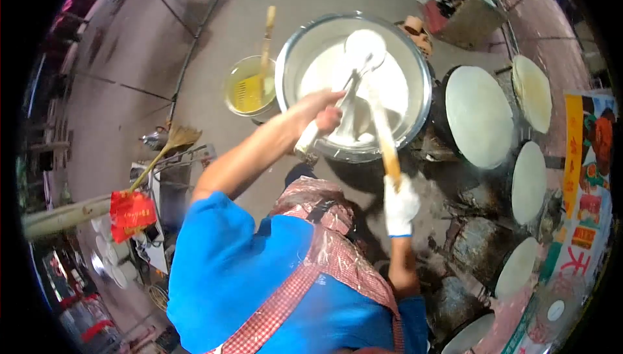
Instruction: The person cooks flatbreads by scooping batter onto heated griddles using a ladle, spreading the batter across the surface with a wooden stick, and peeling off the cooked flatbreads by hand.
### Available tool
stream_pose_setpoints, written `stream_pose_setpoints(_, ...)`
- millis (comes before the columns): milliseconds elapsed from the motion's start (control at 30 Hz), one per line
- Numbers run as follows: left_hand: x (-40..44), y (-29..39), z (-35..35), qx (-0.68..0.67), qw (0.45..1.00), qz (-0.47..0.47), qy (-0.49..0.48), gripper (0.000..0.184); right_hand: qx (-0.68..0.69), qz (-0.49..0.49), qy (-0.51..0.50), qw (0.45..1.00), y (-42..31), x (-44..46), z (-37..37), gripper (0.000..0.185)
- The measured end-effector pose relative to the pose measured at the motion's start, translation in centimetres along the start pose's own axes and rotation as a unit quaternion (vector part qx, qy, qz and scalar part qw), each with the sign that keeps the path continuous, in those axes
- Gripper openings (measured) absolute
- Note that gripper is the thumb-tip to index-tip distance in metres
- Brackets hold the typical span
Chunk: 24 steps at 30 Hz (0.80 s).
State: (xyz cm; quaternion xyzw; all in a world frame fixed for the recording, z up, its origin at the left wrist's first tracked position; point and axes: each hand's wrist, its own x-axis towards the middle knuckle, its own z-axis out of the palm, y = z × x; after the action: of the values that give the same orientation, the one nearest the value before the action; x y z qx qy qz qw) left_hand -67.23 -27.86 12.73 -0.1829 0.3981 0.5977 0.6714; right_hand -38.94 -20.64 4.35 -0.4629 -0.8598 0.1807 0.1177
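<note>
A wide metal basin (291, 62) of white, batter-like liquid (321, 78) stands in front of me. My left hand (319, 114) is bare and closed round the pale handle of a ladle (365, 49), held over the basin. The ladle's round head looks white and is overexposed. My right hand (401, 208) wears a white glove and is wrapped round the lower end of a wooden stick (384, 136). That stick slants up over the basin's near rim, its upper part coated white. Its far end lies close to the ladle, and I cannot tell its shape.
Left of the basin, a bucket (230, 91) of yellow liquid holds a wooden-handled brush (267, 46). To the right are several griddles bearing pale round sheets, including a large one (479, 117). A broom (182, 136) and a red packet (132, 213) are at left.
</note>
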Motion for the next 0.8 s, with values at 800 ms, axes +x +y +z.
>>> stream_pose_setpoints(800, -6.2, 8.1, 5.2, 0.069, 0.996, 0.028, -0.055, 0.009, 0.460, 0.133, -0.129, 0.868, 0.4, 11.5, -4.5, 0.024)
